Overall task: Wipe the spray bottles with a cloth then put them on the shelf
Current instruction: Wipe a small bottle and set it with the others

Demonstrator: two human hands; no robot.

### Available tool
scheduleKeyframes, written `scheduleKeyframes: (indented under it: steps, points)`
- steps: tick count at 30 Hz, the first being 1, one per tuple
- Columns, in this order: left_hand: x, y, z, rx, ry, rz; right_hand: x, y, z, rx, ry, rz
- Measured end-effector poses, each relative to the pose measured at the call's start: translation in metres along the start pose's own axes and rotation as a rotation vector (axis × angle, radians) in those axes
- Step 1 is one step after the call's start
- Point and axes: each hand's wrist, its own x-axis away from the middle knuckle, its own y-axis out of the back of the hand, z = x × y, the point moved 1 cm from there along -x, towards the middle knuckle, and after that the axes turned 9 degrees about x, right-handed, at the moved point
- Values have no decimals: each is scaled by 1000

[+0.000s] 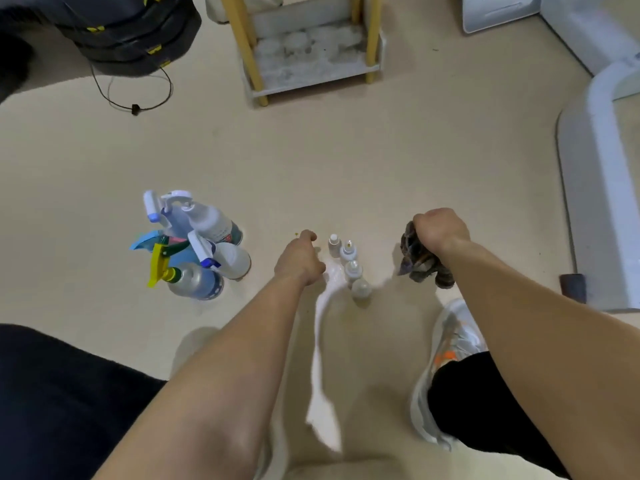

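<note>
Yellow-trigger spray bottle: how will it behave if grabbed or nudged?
Likely top-heavy: the yellow-trigger spray bottle is tall with a bulky trigger head, so a high push may tip it. It stands close beside the white bottle with the blue-tipped trigger, so a nudge would probably disturb that too. Its smooth translucent body looks rigid, perhaps slippery.

Four small bottles point(348, 252), roughly five spray bottles point(211, 223) (overlapping), one cloth point(419, 261), one shelf point(311, 73)
</note>
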Motion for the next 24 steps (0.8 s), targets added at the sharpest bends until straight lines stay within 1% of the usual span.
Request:
scheduleKeyframes:
  steps: [2, 5, 9, 12, 17, 19, 21, 22, 24]
  points:
    - [-13, -10, 5, 50, -9, -17, -12, -9, -3, -4, -32, 2]
    - [-32, -23, 8, 101, -37, 2, -22, -23, 0, -21, -68, 18]
    - [-53, -32, 9, 113, -169, -1, -30, -39, 11, -107, -70, 60]
    - [-62, -34, 11, 126, -190, -26, -34, -47, 21, -144, -64, 97]
    - [-63, -23, 14, 186, -194, -49, -34, -47, 38, -134, 9, 5]
    - [-59, -7, 10, 245, -198, -70, -30, -41, 45, -250, 22, -40]
    - [-52, 16, 3, 323, -199, -79, -21, -32, 55, -422, 45, -94]
    - [-49, 30, -3, 358, -199, -66, -15, -26, 62, -515, 81, -92]
    - [-38, 62, -18, 408, -229, -28, 4, -11, 83, -695, 179, -36]
